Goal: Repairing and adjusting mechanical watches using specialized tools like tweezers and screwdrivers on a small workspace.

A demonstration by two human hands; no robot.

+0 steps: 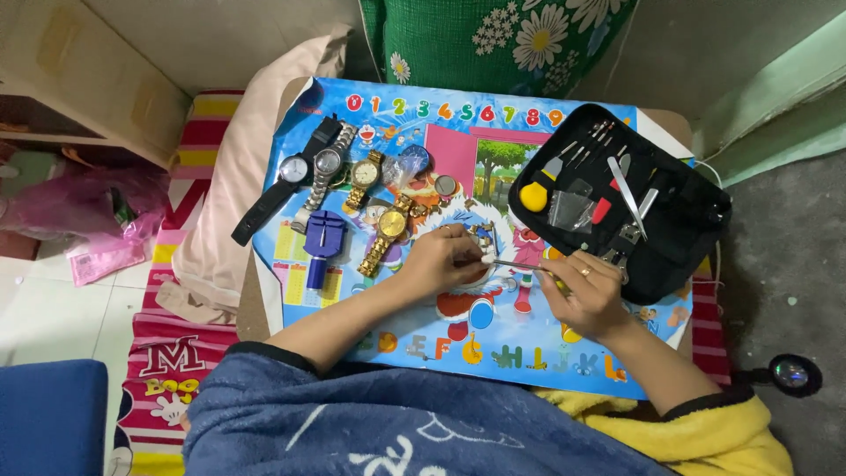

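Watch band: gold metal links, pinched at the left hand's fingertips, low over the middle of the mat
Left hand: fingers closed together on the band, palm down, blue sleeve behind
Right hand: clamped on a thin metal tool, ring on one finger, yellow sleeve behind
Thin metal tool: lies nearly level, tip pointing left and reaching the band at the left fingertips
Mat: colourful children's poster with numbers along the top and letters along the bottom, covers the small table
Gold watch: just left of the left hand, flat on the mat
Blue tool: upright block left of that gold watch
Other watches: black-strap one, silver one, second gold one, in a row at the mat's upper left
Tool case: black, open, at the right edge, near the right hand, holds tweezers and small drivers
Pillow: beige, left of the mat
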